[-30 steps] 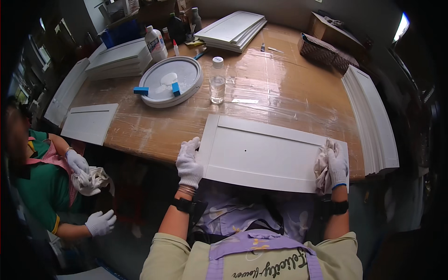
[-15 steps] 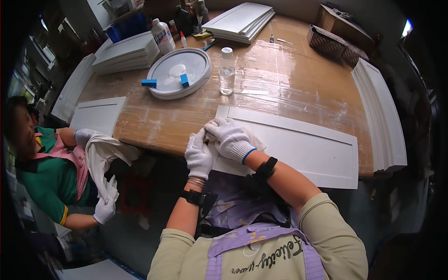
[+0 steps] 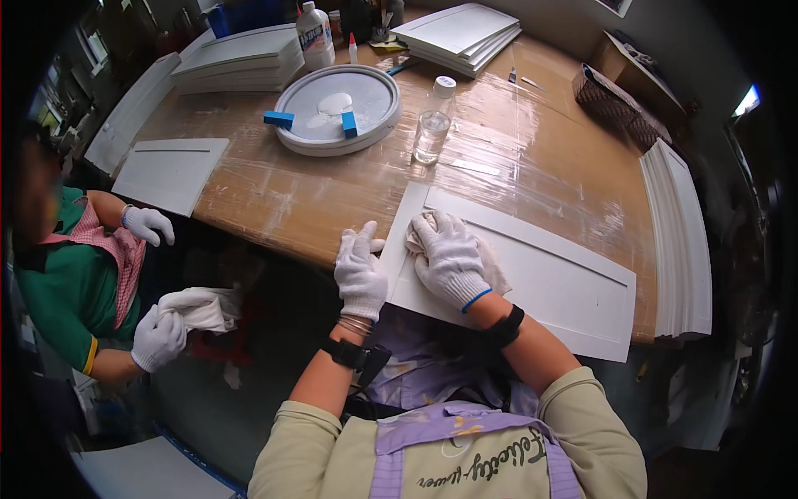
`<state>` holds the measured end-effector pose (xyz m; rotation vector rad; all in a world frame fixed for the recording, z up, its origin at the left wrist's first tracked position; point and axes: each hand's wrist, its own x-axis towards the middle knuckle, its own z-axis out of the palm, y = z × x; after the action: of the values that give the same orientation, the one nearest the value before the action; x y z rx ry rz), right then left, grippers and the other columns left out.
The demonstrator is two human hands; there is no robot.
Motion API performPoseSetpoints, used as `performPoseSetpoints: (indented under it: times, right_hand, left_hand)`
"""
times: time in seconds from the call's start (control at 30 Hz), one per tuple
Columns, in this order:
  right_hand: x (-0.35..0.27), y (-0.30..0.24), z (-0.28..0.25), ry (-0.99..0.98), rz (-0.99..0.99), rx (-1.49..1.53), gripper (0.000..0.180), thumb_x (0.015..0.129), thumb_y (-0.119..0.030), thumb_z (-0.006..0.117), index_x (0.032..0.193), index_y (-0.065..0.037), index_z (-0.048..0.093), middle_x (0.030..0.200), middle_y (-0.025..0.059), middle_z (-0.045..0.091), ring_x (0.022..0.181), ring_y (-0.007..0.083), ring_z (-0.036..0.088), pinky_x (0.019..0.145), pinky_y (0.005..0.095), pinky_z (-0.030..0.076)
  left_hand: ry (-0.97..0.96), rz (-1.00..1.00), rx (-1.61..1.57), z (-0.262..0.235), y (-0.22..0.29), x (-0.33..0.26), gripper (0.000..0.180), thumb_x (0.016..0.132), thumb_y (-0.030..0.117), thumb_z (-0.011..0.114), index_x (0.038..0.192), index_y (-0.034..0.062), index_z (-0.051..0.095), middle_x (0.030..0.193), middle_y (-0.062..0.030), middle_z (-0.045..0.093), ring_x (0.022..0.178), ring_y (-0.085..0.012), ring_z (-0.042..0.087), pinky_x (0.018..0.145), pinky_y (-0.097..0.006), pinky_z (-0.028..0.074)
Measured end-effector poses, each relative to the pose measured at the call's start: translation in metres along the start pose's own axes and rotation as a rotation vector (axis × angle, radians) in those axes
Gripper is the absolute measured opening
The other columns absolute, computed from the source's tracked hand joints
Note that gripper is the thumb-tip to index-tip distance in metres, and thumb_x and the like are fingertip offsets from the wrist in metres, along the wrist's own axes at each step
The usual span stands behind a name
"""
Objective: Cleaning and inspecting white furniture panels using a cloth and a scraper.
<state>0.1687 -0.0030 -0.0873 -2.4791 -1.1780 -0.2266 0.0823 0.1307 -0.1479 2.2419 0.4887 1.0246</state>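
Wiping step in hand, by the look of it: the right hand in a white knit glove is pressing a crumpled white cloth against the near-left corner of the flat white rectangular panel with a raised frame edge. The fingers are curling down over the cloth, clamped on it, palm flat to the panel face. The left hand, also white-gloved, is lying along the panel's left edge, fingers spread and mostly straight, steadying the edge rather than gripping anything.

The panel is lying flat at the near edge of the round wooden worktop covered in clear plastic film, its near side overhanging toward the person's lap.

Next move, as a judgement: only the left corner is under the cloth, so the rest of the face and the frame groove to the right likely need covering, with the left hand holding the panel from sliding off the worktop edge.

Nearby: a clear glass bottle with a white cap is standing just beyond the panel, and a round white tray with two blue blocks sits further back. A second person at the left is holding a white rag in gloved hands.
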Motion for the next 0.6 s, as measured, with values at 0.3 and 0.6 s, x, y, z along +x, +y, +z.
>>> performPoseSetpoints:
  times: [0.3, 0.6]
  right_hand:
    - [0.005, 0.011, -0.021, -0.515, -0.086, 0.802, 0.048, 0.072, -0.012, 0.057, 0.120, -0.009, 0.058, 0.109, 0.0142, 0.061, 0.103, 0.0291, 0.058, 0.091, 0.0363, 0.046]
    - [0.014, 0.071, -0.049, -0.048, 0.408, 0.699, 0.056, 0.077, -0.008, 0.056, 0.132, -0.004, 0.048, 0.126, 0.0166, 0.054, 0.115, 0.0251, 0.054, 0.100, 0.0341, 0.041]
  left_hand:
    - [-0.034, -0.074, -0.085, -0.005, 0.004, 0.005, 0.044, 0.073, -0.008, 0.053, 0.115, 0.0060, 0.057, 0.082, -0.0096, 0.066, 0.088, -0.0327, 0.058, 0.088, -0.045, 0.044]
    - [0.023, -0.050, -0.032, -0.007, 0.001, -0.002, 0.037, 0.075, -0.006, 0.052, 0.110, 0.0062, 0.059, 0.082, -0.0079, 0.066, 0.093, -0.0341, 0.060, 0.094, -0.044, 0.043]
